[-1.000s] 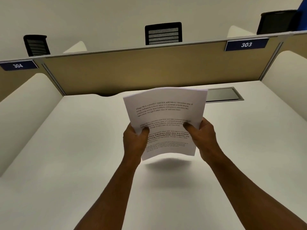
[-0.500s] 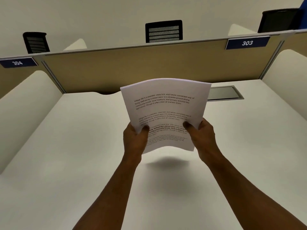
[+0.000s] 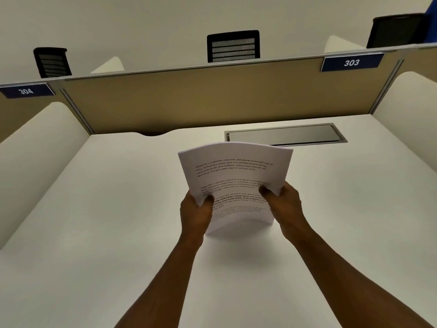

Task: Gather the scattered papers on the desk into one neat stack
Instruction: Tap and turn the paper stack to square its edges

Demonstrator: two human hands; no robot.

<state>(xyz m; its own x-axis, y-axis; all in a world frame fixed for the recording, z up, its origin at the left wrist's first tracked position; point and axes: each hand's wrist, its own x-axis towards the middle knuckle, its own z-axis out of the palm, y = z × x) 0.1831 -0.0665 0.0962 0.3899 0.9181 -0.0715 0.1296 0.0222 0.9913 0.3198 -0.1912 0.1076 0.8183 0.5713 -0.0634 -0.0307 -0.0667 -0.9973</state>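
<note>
Two hands hold a stack of papers (image 3: 233, 183) up on its short edge. The bottom edge looks to be touching the white bench (image 3: 94, 221), but that is hard to tell. The left hand (image 3: 195, 215) grips the stack's left side with its thumb on the front page. The right hand (image 3: 283, 205) grips the right side the same way. The fingers of both hands are pressed shut on the stack. The pages bend a little and have printed words. Just behind the stack is a grey cover plate (image 3: 286, 135) set in the bench. Behind that stands a tan wall panel (image 3: 212, 95) with a blue sign (image 3: 351, 62) reading 303.
</note>
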